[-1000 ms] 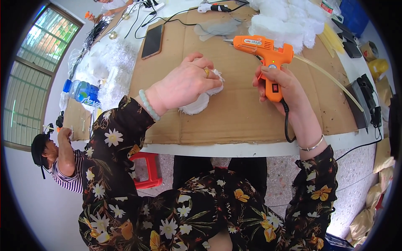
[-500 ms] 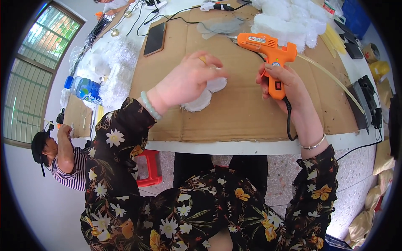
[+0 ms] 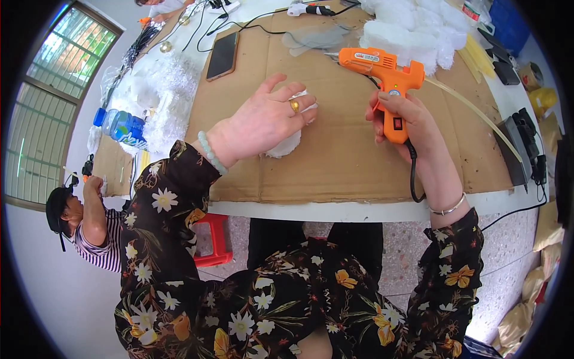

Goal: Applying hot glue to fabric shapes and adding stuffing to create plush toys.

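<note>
My right hand (image 3: 417, 122) is wrapped round the handle of an orange hot glue gun (image 3: 382, 63), its nozzle pointing left above the cardboard. A long pale glue stick (image 3: 463, 99) runs out of the gun's back, and a black cord hangs from its grip. My left hand (image 3: 260, 124), palm down with fingers spread, lies over a white fluffy piece (image 3: 286, 146) on the cardboard (image 3: 341, 173). The hand covers much of that piece; its edges show below the palm and beyond the fingers.
A phone (image 3: 223, 57) lies beyond my left hand. White fluffy material is heaped at left (image 3: 170, 96) and far right (image 3: 418, 33), with a blue-labelled bottle (image 3: 122, 127) beside the left heap. Translucent sheets (image 3: 314, 40) and a white glue gun (image 3: 305, 10) lie farther back. Another person (image 3: 89, 227) is at left.
My left hand has lowered and settled over the white fluffy piece, its fingers spreading and covering more of it. My right hand and the glue gun have stayed almost still.
</note>
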Demonstrator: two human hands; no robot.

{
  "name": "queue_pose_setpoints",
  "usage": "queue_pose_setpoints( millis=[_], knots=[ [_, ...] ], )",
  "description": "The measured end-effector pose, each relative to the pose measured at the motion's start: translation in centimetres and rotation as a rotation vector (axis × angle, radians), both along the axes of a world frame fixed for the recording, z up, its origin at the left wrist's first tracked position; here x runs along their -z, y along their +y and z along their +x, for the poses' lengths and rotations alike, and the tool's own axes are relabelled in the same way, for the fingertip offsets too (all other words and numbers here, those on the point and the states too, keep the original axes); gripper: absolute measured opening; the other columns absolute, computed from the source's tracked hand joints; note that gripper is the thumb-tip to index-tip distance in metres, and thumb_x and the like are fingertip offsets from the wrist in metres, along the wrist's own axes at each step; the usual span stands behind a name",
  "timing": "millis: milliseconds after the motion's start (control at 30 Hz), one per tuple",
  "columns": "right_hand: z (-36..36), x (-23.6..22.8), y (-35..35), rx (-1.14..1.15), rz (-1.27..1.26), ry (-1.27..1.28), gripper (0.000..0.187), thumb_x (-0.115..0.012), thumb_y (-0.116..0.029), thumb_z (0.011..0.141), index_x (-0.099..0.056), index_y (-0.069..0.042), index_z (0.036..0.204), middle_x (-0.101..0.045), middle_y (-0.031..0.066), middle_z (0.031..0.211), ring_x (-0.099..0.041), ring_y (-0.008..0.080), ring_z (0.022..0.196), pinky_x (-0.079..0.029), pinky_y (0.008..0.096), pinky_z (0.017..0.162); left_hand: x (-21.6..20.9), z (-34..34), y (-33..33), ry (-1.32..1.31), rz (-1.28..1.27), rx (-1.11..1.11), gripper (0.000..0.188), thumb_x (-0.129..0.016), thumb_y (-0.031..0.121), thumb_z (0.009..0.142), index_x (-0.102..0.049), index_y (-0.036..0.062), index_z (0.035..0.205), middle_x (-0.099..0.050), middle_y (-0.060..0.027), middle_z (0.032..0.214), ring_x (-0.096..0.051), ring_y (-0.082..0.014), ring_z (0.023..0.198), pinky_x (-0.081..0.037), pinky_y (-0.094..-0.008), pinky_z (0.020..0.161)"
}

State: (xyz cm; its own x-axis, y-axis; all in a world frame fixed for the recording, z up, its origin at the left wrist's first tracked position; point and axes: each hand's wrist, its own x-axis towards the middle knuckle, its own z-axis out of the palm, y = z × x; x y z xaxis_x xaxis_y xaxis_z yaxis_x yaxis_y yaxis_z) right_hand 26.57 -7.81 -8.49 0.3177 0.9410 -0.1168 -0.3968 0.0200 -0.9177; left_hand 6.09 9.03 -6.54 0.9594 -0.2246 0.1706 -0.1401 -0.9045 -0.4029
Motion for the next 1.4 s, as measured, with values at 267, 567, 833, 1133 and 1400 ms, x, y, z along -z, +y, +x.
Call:
queue_pose_setpoints(
  millis=[267,567,833,1133,1400],
  knots=[
    [-0.1,-0.1,0.3,-0.009,-0.003,-0.027,0.021,-0.056,-0.023,0.088,-0.058,-0.002,0.09,-0.061,0.009,0.077,-0.056,0.0122,0.058,-0.048,0.026,0.049,1.0,-0.4,1.3,-0.032,-0.248,-0.097,0.027,-0.054,0.006,0.077,-0.065,0.0091,0.101,-0.061,-0.0028,0.113,-0.048,-0.0259,0.116,-0.036,-0.0433,0.1],
    [0.4,-0.5,-0.6,0.005,-0.007,-0.079,0.023,-0.058,-0.022,0.085,-0.055,-0.002,0.096,-0.061,0.0094,0.077,-0.056,0.0139,0.058,-0.047,0.0267,0.048,1.4,0.2,2.7,-0.028,-0.459,-0.092,0.028,-0.054,-0.001,0.071,-0.069,0.0113,0.092,-0.066,0.0001,0.101,-0.052,-0.0266,0.111,-0.037,-0.0419,0.098],
    [-2.0,-2.9,-4.8,-0.076,-0.166,-0.463,0.026,-0.057,-0.016,0.085,-0.051,0.0,0.105,-0.059,0.0067,0.081,-0.055,0.0102,0.064,-0.045,0.0233,0.054,1.8,0.4,2.8,-0.061,-0.754,-0.143,0.047,-0.042,-0.009,0.07,-0.063,0.009,0.109,-0.069,-0.0002,0.096,-0.054,-0.0233,0.104,-0.038,-0.037,0.097],
    [-3.4,-4.1,-3.2,-0.289,-0.277,-0.875,0.02,-0.059,-0.017,0.087,-0.052,-0.002,0.1,-0.054,-0.0005,0.076,-0.046,0.0044,0.061,-0.038,0.0204,0.054,2.1,0.2,3.4,-0.122,-0.968,-0.145,0.048,-0.04,-0.008,0.073,-0.056,0.0092,0.115,-0.07,-0.0018,0.093,-0.055,-0.026,0.099,-0.04,-0.0377,0.095],
    [-3.5,-3.8,-2.5,-0.262,-0.313,-0.907,0.022,-0.059,-0.018,0.088,-0.051,-0.002,0.102,-0.054,0.0007,0.078,-0.046,0.0051,0.061,-0.039,0.0208,0.055,2.2,0.2,3.6,-0.122,-1.025,-0.126,0.044,-0.04,-0.008,0.076,-0.057,0.0103,0.112,-0.069,-0.0019,0.091,-0.056,-0.0265,0.098,-0.04,-0.0377,0.094]
  ],
)
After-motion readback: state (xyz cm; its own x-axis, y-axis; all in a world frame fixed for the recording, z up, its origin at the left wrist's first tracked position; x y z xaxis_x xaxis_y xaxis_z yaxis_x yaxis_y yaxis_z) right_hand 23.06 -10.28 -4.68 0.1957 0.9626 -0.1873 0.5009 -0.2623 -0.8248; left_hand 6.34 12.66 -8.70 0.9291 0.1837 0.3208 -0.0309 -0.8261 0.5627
